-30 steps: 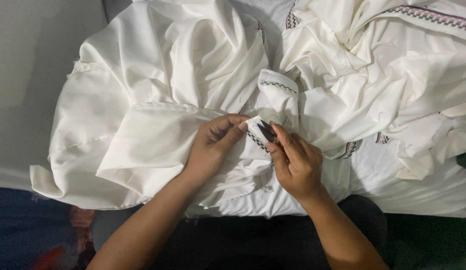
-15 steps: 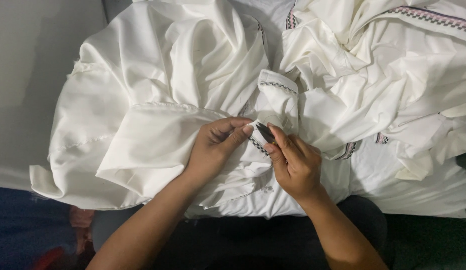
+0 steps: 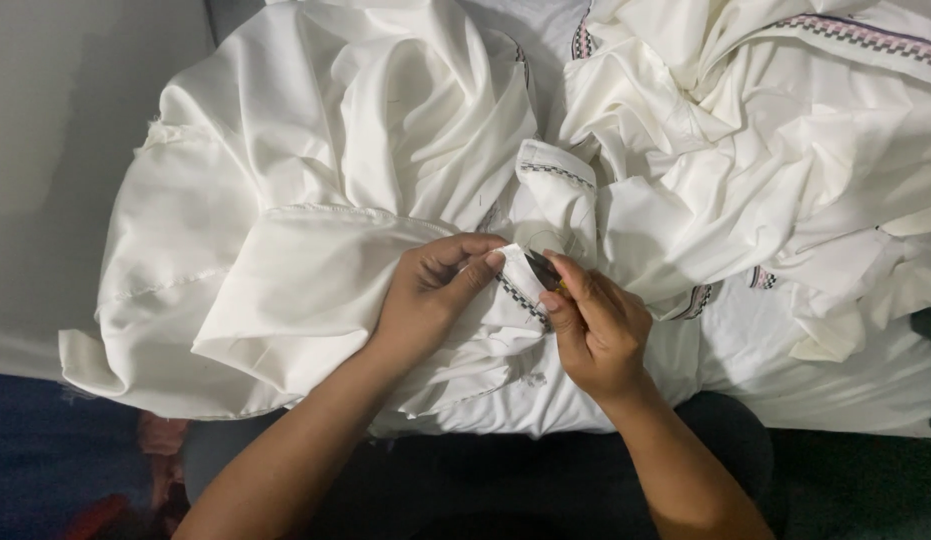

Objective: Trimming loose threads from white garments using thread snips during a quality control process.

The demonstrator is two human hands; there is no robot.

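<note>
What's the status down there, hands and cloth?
Left hand pinching white cloth's dark-stitched trimmed edge. Right hand gripping small dark metal tool at that edge. Heaped white fabric all around, nothing blocking.

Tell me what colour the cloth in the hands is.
White cloth, with a dark patterned trim along the held edge; the head view shows it.

Soft, even overhead light brightens the white cloth, folds casting gentle shadows; lower edge dim, focus sharp.

L hand & R hand pinching, fingertips close.
</note>
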